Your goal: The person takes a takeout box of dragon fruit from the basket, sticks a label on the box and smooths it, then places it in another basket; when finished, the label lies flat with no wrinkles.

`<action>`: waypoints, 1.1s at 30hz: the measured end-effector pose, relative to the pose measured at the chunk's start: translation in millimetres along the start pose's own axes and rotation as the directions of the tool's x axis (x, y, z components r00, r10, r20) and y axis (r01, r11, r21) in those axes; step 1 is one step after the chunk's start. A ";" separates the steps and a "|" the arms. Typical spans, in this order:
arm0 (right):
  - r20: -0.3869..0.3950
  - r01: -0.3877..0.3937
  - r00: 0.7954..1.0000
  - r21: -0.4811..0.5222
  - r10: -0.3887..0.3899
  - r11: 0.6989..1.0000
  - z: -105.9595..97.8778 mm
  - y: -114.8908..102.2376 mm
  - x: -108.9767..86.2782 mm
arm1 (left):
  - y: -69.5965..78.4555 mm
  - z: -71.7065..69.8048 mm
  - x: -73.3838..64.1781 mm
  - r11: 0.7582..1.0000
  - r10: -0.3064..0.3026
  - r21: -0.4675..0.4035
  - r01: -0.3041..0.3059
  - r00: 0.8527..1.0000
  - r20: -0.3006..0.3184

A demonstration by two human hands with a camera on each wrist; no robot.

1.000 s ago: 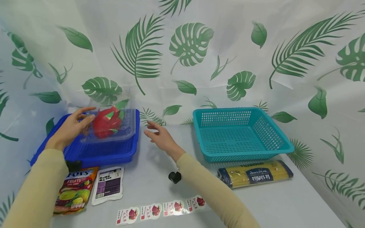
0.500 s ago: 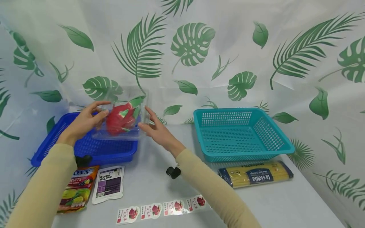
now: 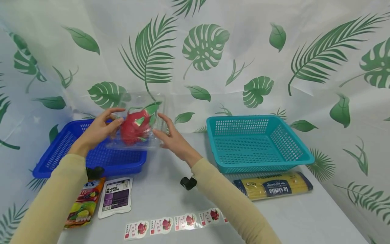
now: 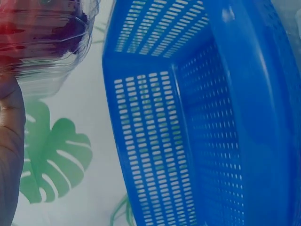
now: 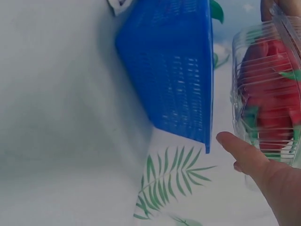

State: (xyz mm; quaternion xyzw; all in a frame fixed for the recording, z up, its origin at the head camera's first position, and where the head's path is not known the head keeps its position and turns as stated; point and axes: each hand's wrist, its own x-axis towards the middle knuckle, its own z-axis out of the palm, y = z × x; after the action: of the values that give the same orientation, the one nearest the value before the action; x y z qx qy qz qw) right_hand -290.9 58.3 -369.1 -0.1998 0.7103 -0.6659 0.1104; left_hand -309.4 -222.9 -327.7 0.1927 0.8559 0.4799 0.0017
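Observation:
A clear plastic clamshell box (image 3: 141, 97) with a red, green-tipped dragon fruit (image 3: 131, 127) inside is held up over the right part of the blue basket (image 3: 112, 164). My left hand (image 3: 99, 130) grips the box's left side, thumb toward me. At the opposite side my right hand (image 3: 175, 140) holds it between thumb and fingers. In the right wrist view the dragon fruit (image 5: 273, 94) shows through the ribbed box wall, level with the basket's rim. The left wrist view catches only a corner of the box (image 4: 56, 70) beside my thumb.
A teal basket (image 3: 259, 167) stands at the right, with a spaghetti pack (image 3: 274, 186) before it. A candy bag (image 3: 83, 206) and a white-and-purple pouch (image 3: 115, 198) lie at the front left. Between them and my right sleeve runs a strip of dragon fruit stickers (image 3: 161, 225).
The box with the dragon fruit has moved right, from over the blue basket's middle toward its right edge. My right hand, apart from it at first, has taken hold of its right side.

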 end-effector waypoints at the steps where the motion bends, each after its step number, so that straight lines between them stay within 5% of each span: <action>1: -0.002 0.001 1.000 0.009 -0.001 1.000 -0.9 -0.2 -0.3 | 0.1 1.4 0.4 1.000 0.007 0.000 -0.007 1.000 -0.002; 19: -0.111 -0.026 0.993 0.060 0.032 0.998 -9.8 0.4 -11.2 | 9.3 25.1 0.0 0.999 0.041 -0.009 -0.041 0.999 0.007; 33: -0.190 -0.018 0.981 0.104 0.038 0.994 -14.7 0.8 -23.0 | 11.1 38.0 -2.9 0.999 -0.021 0.030 0.019 0.997 0.078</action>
State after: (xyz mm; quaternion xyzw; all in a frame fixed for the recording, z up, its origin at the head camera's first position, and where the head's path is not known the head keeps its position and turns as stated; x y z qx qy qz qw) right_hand -276.6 81.4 -371.1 -0.1186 0.6854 -0.7158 0.0610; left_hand -296.0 -187.5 -339.6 0.2030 0.8639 0.4595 0.0373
